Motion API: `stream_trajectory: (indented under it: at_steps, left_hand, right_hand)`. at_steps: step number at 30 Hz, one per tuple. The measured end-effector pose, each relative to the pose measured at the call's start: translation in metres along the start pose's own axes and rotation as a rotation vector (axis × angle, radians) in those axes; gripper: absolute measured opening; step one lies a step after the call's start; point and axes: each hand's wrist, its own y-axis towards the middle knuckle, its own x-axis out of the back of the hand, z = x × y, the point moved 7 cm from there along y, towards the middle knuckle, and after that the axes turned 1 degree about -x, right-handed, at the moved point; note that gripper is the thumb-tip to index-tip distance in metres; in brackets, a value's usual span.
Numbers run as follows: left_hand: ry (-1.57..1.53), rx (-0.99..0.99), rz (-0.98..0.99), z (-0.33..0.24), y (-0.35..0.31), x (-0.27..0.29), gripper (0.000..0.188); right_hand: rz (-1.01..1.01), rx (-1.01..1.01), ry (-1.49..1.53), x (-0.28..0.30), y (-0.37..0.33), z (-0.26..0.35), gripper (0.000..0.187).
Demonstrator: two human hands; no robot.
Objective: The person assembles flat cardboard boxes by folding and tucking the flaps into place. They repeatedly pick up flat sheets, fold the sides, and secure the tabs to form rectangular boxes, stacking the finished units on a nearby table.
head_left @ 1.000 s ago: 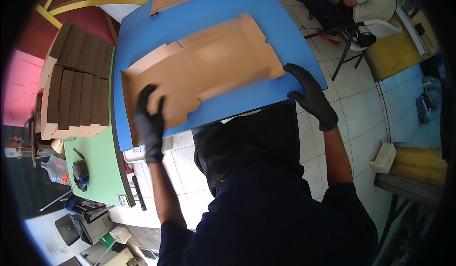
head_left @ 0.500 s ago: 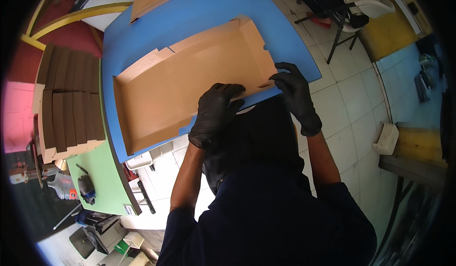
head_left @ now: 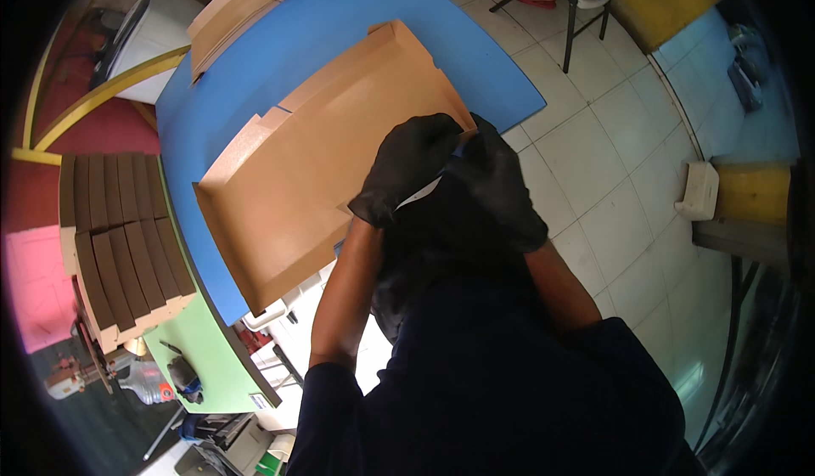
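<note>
A shallow brown cardboard box (head_left: 314, 170) with raised, notched side walls lies open on the blue table (head_left: 475, 68). Both my hands wear black gloves and meet at its near right corner. My left hand (head_left: 413, 166) bends over the near wall, its fingers closed on the cardboard by the corner. Against the outside of that same corner, my right hand (head_left: 497, 183) grips the edge with bent fingers. The fingertips and the corner flaps between them are mostly hidden by the gloves.
More brown cardboard (head_left: 246, 13) lies at the table's far left edge. Stacked brown boxes (head_left: 127, 238) stand on the green table (head_left: 199, 340) to the left, with a dark object (head_left: 184, 378) near them. A folding chair (head_left: 573, 17) stands far right on the tiled floor (head_left: 611, 162).
My hands have come together at the near right corner, the left sliding right along the near wall. The box appears turned slightly, and the whole view has shifted.
</note>
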Motion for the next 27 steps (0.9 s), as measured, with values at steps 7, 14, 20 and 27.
stream_trajectory:
  at_steps: [7,14,20,27]
  left_hand:
    - [-0.084,0.031,0.295,0.006,0.032,-0.010,0.035]
    - [-0.042,-0.016,0.239,0.002,0.045,-0.002,0.032]
    - [0.004,0.052,0.267,-0.002,0.049,-0.003,0.029]
    - [-0.036,0.043,0.243,0.000,0.051,-0.003,0.027]
  right_hand:
    - [-0.192,0.059,0.260,-0.012,-0.002,-0.006,0.053]
    - [-0.290,-0.299,0.778,-0.013,-0.024,-0.031,0.045]
    - [-0.380,-0.403,0.918,-0.016,-0.023,-0.038,0.044]
    - [-0.387,-0.145,0.739,-0.010,-0.022,-0.026,0.043]
